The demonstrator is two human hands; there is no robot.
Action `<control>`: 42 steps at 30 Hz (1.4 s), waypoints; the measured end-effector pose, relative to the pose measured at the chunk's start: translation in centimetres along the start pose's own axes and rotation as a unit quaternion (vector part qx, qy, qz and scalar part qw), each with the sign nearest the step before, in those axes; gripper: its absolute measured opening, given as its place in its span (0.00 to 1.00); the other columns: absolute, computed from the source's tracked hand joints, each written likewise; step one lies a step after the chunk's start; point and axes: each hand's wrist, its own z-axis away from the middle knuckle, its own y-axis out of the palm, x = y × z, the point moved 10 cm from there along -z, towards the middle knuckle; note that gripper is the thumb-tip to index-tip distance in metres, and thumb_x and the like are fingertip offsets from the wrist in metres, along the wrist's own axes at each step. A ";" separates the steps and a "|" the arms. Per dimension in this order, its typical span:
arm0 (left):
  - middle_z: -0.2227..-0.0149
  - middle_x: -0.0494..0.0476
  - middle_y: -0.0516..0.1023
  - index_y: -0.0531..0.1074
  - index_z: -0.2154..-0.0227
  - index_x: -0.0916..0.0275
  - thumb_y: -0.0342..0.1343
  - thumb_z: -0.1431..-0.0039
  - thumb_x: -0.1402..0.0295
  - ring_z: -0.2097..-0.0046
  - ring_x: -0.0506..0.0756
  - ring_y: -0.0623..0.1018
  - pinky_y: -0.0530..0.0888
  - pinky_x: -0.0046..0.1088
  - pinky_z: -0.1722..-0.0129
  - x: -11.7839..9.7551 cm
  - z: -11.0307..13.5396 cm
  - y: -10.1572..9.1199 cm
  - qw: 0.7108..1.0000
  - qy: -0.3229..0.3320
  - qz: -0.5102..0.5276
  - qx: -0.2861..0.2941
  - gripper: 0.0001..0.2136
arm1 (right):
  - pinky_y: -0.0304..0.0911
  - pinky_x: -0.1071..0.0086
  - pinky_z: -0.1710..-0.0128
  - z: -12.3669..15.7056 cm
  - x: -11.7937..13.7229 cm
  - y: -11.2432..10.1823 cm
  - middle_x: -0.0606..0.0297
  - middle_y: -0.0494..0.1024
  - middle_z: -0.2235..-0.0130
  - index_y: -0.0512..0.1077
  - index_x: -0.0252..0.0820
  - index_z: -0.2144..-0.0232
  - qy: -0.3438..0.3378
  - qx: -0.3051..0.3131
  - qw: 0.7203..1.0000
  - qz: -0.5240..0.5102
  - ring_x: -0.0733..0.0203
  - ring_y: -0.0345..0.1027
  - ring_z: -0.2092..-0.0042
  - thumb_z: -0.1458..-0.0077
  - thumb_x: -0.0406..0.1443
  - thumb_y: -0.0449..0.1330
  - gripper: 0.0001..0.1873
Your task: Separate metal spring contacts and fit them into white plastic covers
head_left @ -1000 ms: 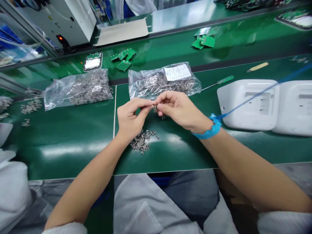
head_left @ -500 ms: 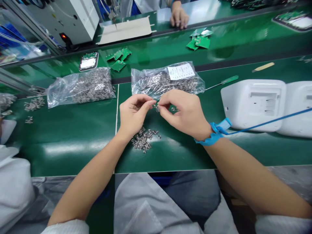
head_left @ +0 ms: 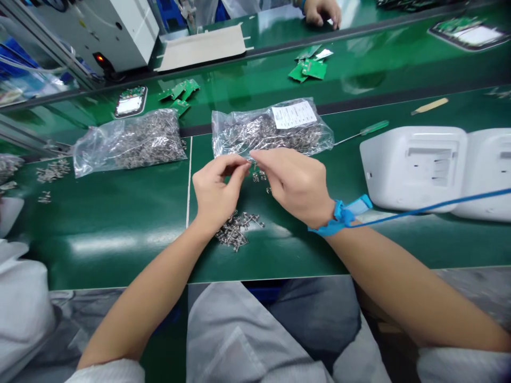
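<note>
Hands meet at the centre of the frame, the left hand (head_left: 217, 189) with thumb and forefinger drawn narrow, the right hand (head_left: 297, 181) with fingers bent together; whether either grips a part cannot be told. A few loose metal pieces (head_left: 262, 175) show just beside the right fingertips, and a pile of metal parts (head_left: 233, 232) lies below, partly behind the left wrist. Compared with half a second earlier, the right hand has turned its back more to the viewer; green circuit boards (head_left: 307, 68) on the belt (head_left: 247, 90) have shifted leftward, and a co-worker's hand (head_left: 321, 11) at the upper edge has moved right. Above the hands, a clear bag of metal parts (head_left: 255, 139) bears a white label (head_left: 293, 114), its print too small to read. All rest along a glossy green bench (head_left: 120, 223) crossed by a pale line; white plastic housings (head_left: 415, 175) stand at right, a green-handled screwdriver (head_left: 373, 127) near them, and a pale machine (head_left: 120, 32) with a lit red switch occupies the upper left.
</note>
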 end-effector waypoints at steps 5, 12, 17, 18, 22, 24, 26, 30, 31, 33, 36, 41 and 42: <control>0.72 0.50 0.80 0.77 0.69 0.61 0.71 0.48 0.67 0.71 0.48 0.79 0.77 0.24 0.69 3.8 -0.3 1.1 0.974 -0.162 0.149 0.053 0.08 | 0.71 0.56 0.53 -0.7 -1.3 -1.2 0.63 0.83 0.58 0.80 0.49 0.60 -0.005 0.016 0.999 0.035 0.53 0.76 0.54 0.35 0.31 0.53 0.15; 0.66 0.55 0.84 0.81 0.69 0.61 0.65 0.46 0.71 0.64 0.53 0.81 0.78 0.31 0.64 4.4 -0.3 2.3 0.979 -0.112 -0.012 0.170 0.02 | 0.64 0.61 0.68 -1.6 -7.4 -2.7 0.66 0.78 0.75 0.79 0.46 0.76 0.074 0.157 0.984 0.042 0.60 0.68 0.73 0.49 0.35 0.70 0.05; 0.59 0.56 0.84 0.81 0.69 0.60 0.61 0.43 0.74 0.57 0.56 0.82 0.78 0.37 0.55 3.3 0.0 3.4 0.965 -0.011 -0.131 0.225 0.05 | 0.61 0.63 0.70 0.0 -11.3 -3.2 0.66 0.75 0.78 0.78 0.45 0.77 0.119 0.230 0.955 0.147 0.59 0.67 0.74 0.49 0.38 0.69 0.07; 0.58 0.56 0.84 0.81 0.68 0.60 0.60 0.42 0.75 0.56 0.57 0.81 0.77 0.39 0.51 3.1 0.0 3.5 0.961 -0.004 -0.145 0.234 0.05 | 0.61 0.63 0.70 0.2 -11.7 -3.3 0.65 0.75 0.77 0.78 0.45 0.76 0.129 0.239 0.946 0.179 0.58 0.67 0.73 0.47 0.38 0.67 0.07; 0.59 0.55 0.83 0.80 0.67 0.60 0.60 0.42 0.72 0.56 0.55 0.80 0.76 0.36 0.53 2.5 -0.8 2.6 0.957 -0.007 -0.146 0.249 0.04 | 0.62 0.59 0.65 -0.7 -10.5 -3.9 0.56 0.79 0.68 0.79 0.42 0.73 0.131 0.219 0.931 0.261 0.50 0.72 0.64 0.45 0.33 0.64 0.06; 0.62 0.54 0.81 0.80 0.67 0.59 0.61 0.41 0.69 0.62 0.53 0.79 0.75 0.32 0.60 2.2 -1.0 2.3 0.949 -0.024 -0.118 0.292 0.04 | 0.62 0.60 0.63 -1.4 -7.6 -2.8 0.56 0.80 0.65 0.78 0.41 0.71 0.092 0.211 0.950 0.211 0.50 0.72 0.62 0.43 0.33 0.62 0.06; 0.64 0.53 0.80 0.80 0.67 0.59 0.61 0.41 0.65 0.65 0.51 0.77 0.74 0.29 0.64 1.7 -0.6 2.5 0.923 -0.047 -0.074 0.374 0.05 | 0.63 0.62 0.62 -1.1 -4.0 -0.3 0.59 0.80 0.66 0.77 0.41 0.68 0.043 0.261 0.959 0.103 0.55 0.72 0.63 0.40 0.35 0.62 0.06; 0.65 0.53 0.78 0.78 0.67 0.60 0.65 0.44 0.57 0.63 0.52 0.76 0.73 0.29 0.62 0.4 1.8 3.4 0.850 -0.064 -0.038 0.521 0.11 | 0.63 0.64 0.62 2.4 1.5 5.4 0.58 0.80 0.60 0.77 0.37 0.60 -0.020 0.436 0.900 0.000 0.52 0.74 0.59 0.46 0.47 0.69 0.19; 0.66 0.53 0.77 0.77 0.68 0.61 0.67 0.48 0.55 0.62 0.53 0.75 0.72 0.29 0.62 0.2 2.2 3.7 0.839 -0.058 -0.052 0.538 0.14 | 0.63 0.63 0.62 3.1 1.8 6.2 0.56 0.79 0.58 0.76 0.36 0.58 -0.021 0.457 0.889 0.013 0.50 0.74 0.57 0.46 0.46 0.70 0.21; 0.68 0.52 0.74 0.74 0.70 0.61 0.70 0.54 0.51 0.62 0.54 0.74 0.71 0.30 0.62 0.1 3.0 4.2 0.825 -0.036 -0.098 0.555 0.19 | 0.63 0.63 0.61 3.8 1.7 6.9 0.54 0.79 0.56 0.76 0.35 0.57 -0.014 0.473 0.880 0.037 0.49 0.74 0.55 0.42 0.40 0.68 0.15; 0.70 0.51 0.72 0.72 0.70 0.61 0.68 0.52 0.54 0.63 0.55 0.72 0.69 0.32 0.60 0.1 4.0 5.2 0.807 -0.004 -0.155 0.570 0.17 | 0.63 0.63 0.58 4.0 1.2 6.7 0.55 0.79 0.57 0.75 0.36 0.59 -0.012 0.475 0.879 0.044 0.51 0.74 0.56 0.38 0.31 0.62 0.05; 0.68 0.52 0.73 0.71 0.69 0.61 0.60 0.46 0.64 0.61 0.55 0.72 0.68 0.35 0.55 -0.3 2.5 4.8 0.852 0.026 -0.180 0.492 0.07 | 0.65 0.60 0.58 2.1 0.7 5.0 0.54 0.77 0.58 0.73 0.36 0.60 -0.005 0.380 0.925 0.016 0.52 0.72 0.56 0.36 0.30 0.57 0.05; 0.67 0.52 0.73 0.71 0.69 0.61 0.60 0.44 0.63 0.61 0.55 0.72 0.69 0.35 0.56 -0.5 1.9 4.4 0.869 0.022 -0.165 0.467 0.07 | 0.65 0.61 0.58 1.6 0.8 4.4 0.55 0.76 0.58 0.72 0.36 0.60 -0.001 0.338 0.941 -0.008 0.53 0.71 0.57 0.36 0.29 0.56 0.05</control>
